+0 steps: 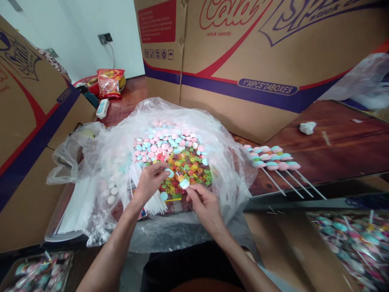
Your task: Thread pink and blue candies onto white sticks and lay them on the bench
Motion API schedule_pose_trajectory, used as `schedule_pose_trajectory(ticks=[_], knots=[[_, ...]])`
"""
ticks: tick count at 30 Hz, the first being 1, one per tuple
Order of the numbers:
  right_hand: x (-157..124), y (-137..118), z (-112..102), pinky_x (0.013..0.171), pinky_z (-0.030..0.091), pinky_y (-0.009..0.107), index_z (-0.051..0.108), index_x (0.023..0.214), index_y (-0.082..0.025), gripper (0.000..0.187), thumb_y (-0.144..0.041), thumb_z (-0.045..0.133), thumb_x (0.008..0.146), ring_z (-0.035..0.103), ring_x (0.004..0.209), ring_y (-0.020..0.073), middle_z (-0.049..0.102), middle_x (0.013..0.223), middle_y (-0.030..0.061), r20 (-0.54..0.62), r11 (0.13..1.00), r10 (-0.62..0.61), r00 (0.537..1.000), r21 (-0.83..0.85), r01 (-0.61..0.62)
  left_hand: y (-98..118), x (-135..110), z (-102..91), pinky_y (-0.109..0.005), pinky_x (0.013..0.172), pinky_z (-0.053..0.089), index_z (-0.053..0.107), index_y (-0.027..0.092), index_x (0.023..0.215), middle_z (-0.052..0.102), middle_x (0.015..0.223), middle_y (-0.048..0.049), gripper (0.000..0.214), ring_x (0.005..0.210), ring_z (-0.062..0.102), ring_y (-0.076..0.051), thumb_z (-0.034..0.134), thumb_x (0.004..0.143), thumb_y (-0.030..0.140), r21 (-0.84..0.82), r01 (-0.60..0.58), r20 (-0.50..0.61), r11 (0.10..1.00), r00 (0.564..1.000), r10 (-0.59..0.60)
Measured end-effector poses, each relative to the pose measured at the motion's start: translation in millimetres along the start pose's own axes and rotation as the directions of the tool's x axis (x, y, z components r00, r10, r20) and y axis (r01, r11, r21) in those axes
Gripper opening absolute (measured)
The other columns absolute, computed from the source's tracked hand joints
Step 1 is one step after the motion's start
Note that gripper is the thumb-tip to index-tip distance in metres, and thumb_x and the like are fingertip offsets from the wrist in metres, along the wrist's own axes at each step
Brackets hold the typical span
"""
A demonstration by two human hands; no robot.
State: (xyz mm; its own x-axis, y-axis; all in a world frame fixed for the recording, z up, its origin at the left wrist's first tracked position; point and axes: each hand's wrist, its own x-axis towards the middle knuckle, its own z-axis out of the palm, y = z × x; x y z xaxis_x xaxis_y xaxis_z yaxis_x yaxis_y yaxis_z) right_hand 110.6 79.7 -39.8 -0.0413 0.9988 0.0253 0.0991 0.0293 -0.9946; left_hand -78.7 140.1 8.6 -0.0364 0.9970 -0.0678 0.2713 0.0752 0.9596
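My left hand (152, 180) pinches a flat light-blue marshmallow (169, 173) between thumb and fingertips. Facing it, my right hand (205, 200) is closed on a candy skewer; its blue-and-white marshmallow (184, 184) and an orange piece show beyond the fingertips, with a short tip of stick pointing toward the left hand. Below both hands spreads a pile of ring gummies (194, 166) in red, green, yellow and orange. Pink and blue marshmallows (152, 148) are heaped behind it. White sticks (156, 202) lie under my left wrist, beside a loose blue marshmallow (164, 196).
A clear plastic bag (231, 178) surrounds the candy. Finished skewers (273, 158) lie at the right table edge. Large cartons stand behind (212, 89) and left (30, 121). Boxes of wrapped candy (355, 239) sit low on both sides. A red packet (111, 83) lies at back left.
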Motion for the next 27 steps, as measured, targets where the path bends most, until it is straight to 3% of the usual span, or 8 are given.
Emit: schedule_pose_trajectory(ticks=[3,6,10,14,17,20,23,27], knots=[[-0.7,-0.5,0.0,0.049,0.038,0.021,0.065,0.084,-0.019,0.024,-0.037,0.055,0.096,0.049,0.053,0.0111,0.058,0.065,-0.0017,-0.004,1.0,0.002,1.0,0.002,-0.002,-1.7,3.2,6.0,-0.027,0.065,0.05,0.077,0.019,0.087,0.069,0.091,-0.0046,0.016,0.067,0.062,-0.014,0.069,0.073,0.019,0.183,-0.079,0.009,0.98,0.997,0.078],[-0.9,-2.6,-0.2,0.05,0.039,0.021,0.065,0.084,-0.019,0.024,-0.038,0.055,0.096,0.049,0.054,0.0112,0.057,0.064,-0.0018,0.002,1.0,-0.001,1.0,0.001,0.001,-5.9,5.6,7.4,-0.028,0.071,0.05,0.076,0.021,0.09,0.068,0.086,-0.0033,0.019,0.066,0.059,-0.013,0.065,0.076,0.014,0.332,-0.157,0.057,0.93,0.988,0.146],[-0.1,-3.3,-0.8,0.05,0.039,0.021,0.065,0.086,-0.018,0.024,-0.037,0.055,0.096,0.049,0.054,0.0113,0.057,0.065,-0.0016,0.01,1.0,-0.007,1.0,0.004,0.007,-10.9,2.8,7.8,-0.03,0.074,0.05,0.073,0.021,0.1,0.065,0.087,-0.0038,0.027,0.073,0.059,-0.016,0.065,0.075,0.012,0.434,-0.237,0.13,0.869,0.971,0.2],[-1.0,-4.6,-3.0,0.051,0.04,0.022,0.067,0.092,-0.018,0.024,-0.037,0.054,0.096,0.049,0.054,0.0108,0.059,0.068,-0.0009,0.018,1.0,-0.015,1.0,0.018,0.015,-12.9,-5.3,10.6,-0.032,0.077,0.05,0.071,0.019,0.095,0.06,0.089,-0.0045,0.025,0.078,0.057,-0.018,0.063,0.073,0.009,0.469,-0.273,0.13,0.84,0.962,0.24],[-3.8,-10.7,-5.8,0.053,0.041,0.022,0.069,0.097,-0.018,0.026,-0.037,0.053,0.097,0.049,0.054,0.0114,0.056,0.065,-0.0018,0.044,1.0,-0.024,0.999,0.003,0.024,-13.8,-11.2,11.6,-0.029,0.071,0.048,0.067,0.019,0.095,0.062,0.083,-0.0021,0.018,0.073,0.057,-0.015,0.063,0.078,0.016,0.294,-0.179,0.047,0.939,0.984,0.173],[-6.9,-18.8,-7.3,0.055,0.04,0.023,0.071,0.097,-0.018,0.027,-0.036,0.052,0.097,0.05,0.056,0.0122,0.053,0.062,-0.0022,0.074,0.996,-0.053,0.996,-0.068,0.058,-14.7,-16.6,11.3,-0.026,0.064,0.047,0.067,0.018,0.098,0.062,0.073,0.001,0.022,0.067,0.058,-0.014,0.068,0.079,0.029,-0.027,-0.028,-0.057,0.999,0.998,0.026],[-8.8,-22.8,-5.4,0.055,0.04,0.022,0.071,0.091,-0.016,0.026,-0.034,0.053,0.096,0.051,0.057,0.0123,0.055,0.063,-0.0011,0.084,0.985,-0.098,0.992,-0.133,0.109,-15.5,-22.8,13.4,-0.026,0.066,0.049,0.071,0.016,0.099,0.067,0.075,0.0002,0.036,0.068,0.061,-0.013,0.079,0.069,0.035,-0.286,0.043,-0.138,0.957,0.987,-0.086],[-9.8,-21.0,-1.1,0.056,0.04,0.022,0.07,0.089,-0.016,0.026,-0.033,0.052,0.097,0.051,0.058,0.012,0.055,0.063,-0.0014,0.087,0.978,-0.125,0.988,-0.156,0.137,-17.9,-30.1,19.9,-0.025,0.071,0.051,0.076,0.016,0.094,0.074,0.085,-0.0026,0.041,0.074,0.063,-0.013,0.087,0.06,0.036,-0.475,0.088,-0.152,0.875,0.972,-0.18]])
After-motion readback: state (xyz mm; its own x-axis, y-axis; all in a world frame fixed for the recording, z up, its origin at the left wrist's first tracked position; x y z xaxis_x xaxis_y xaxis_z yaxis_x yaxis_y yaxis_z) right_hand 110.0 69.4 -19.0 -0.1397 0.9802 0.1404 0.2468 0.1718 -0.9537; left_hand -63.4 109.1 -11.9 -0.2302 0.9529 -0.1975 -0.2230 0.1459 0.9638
